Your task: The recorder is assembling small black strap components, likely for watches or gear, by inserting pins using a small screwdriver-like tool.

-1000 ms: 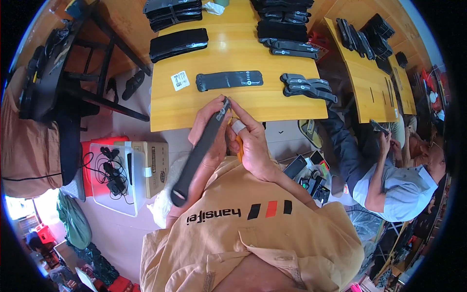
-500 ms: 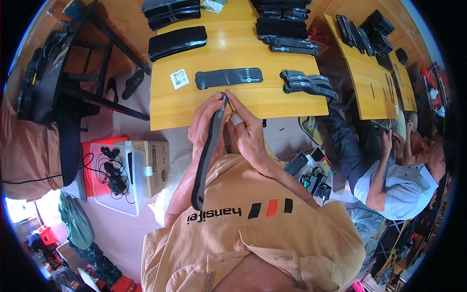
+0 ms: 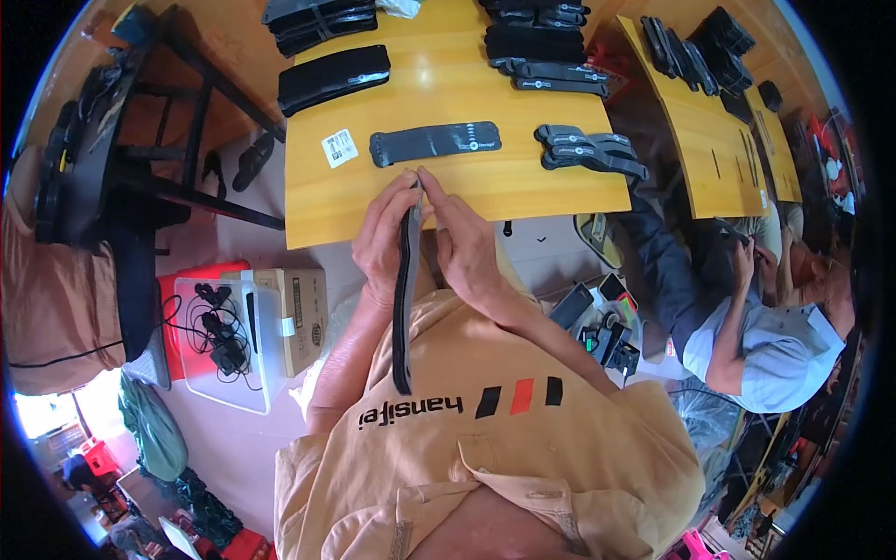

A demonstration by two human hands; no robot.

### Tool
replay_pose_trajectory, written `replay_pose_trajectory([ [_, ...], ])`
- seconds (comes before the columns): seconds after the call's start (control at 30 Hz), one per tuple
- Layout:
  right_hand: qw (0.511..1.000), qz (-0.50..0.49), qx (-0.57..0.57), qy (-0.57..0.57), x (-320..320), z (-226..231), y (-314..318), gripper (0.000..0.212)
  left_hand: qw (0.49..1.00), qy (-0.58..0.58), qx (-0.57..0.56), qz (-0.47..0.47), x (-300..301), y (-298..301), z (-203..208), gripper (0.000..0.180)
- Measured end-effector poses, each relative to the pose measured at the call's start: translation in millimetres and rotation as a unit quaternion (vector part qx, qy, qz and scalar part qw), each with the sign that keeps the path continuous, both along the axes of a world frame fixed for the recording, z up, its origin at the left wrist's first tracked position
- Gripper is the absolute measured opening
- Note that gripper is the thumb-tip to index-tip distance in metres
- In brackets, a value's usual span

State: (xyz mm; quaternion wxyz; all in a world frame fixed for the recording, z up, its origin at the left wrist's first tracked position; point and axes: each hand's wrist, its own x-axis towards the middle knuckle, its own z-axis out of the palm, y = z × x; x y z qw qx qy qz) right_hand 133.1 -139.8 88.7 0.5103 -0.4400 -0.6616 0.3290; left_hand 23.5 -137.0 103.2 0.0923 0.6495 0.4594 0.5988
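A long dark strap (image 3: 405, 299), grey on one face and black on the other, stands on edge between my hands and runs back toward my shirt. Fingers of my left hand (image 3: 379, 241) are closed on its far end. Thumb and fingers of my right hand (image 3: 469, 254) pinch the same end from the other side. Just beyond my fingertips a flat grey strap (image 3: 434, 143) lies across the yellow table (image 3: 504, 201). Left of it is a white printed label (image 3: 339, 148); to the right, several looped grey straps (image 3: 588, 151) lie in a small pile.
Farther back are black strap stacks on the left (image 3: 334, 78) and right (image 3: 549, 77). Below the table's left side, a clear bin (image 3: 266, 373) of cables stands beside a cardboard box (image 3: 303, 317). At right sits another person (image 3: 761, 355) near a second table (image 3: 705, 140).
My hands have shifted slightly left and up with the strap. Its near end has swung right, so it now runs straighter. The flat strap on the table stays put.
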Motion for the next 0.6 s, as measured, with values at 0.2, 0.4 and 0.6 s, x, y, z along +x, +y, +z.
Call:
replay_pose_trajectory([
  [0.2, 0.995, 0.093, 0.027, 0.017, 15, -4, 16, 0.044, 0.999, 0.027, 0.016, -0.003, -6, 2, -5, 0.026],
  [0.4, 0.67, 0.166, -0.449, 0.568, -2, 22, 0, 0.05, 0.999, -0.005, -0.048, -0.003, -2, 3, -10, 0.027],
  [0.6, 0.999, 0.004, -0.001, -0.042, -1, -2, 11, 0.051, 1.0, 0.03, 0.006, -0.004, -6, 5, -6, 0.028],
])
